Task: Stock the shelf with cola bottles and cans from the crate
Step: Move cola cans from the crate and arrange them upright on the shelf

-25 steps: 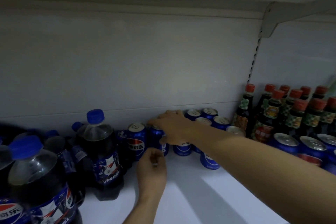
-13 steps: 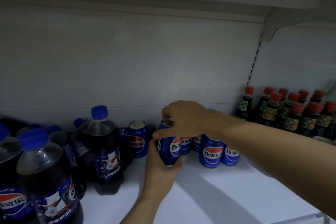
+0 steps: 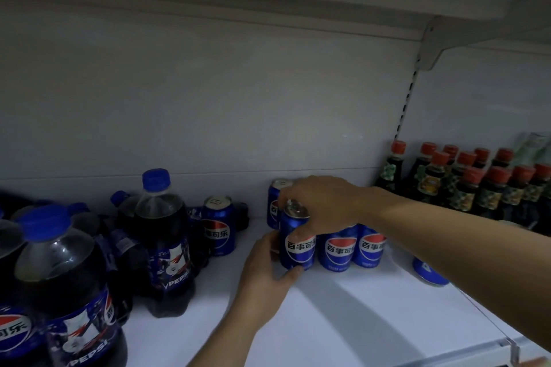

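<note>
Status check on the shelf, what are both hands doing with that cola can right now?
Left hand grips the cola can low on its side. Right hand grips its top rim. Can upright on the shelf, beside the can row. Nothing in the way.

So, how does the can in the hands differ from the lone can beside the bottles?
The held can is gripped by both the right hand and left hand; the lone can stands untouched. The held can adjoins other cans; the lone can touches bottles. Both are blue and upright.
</note>
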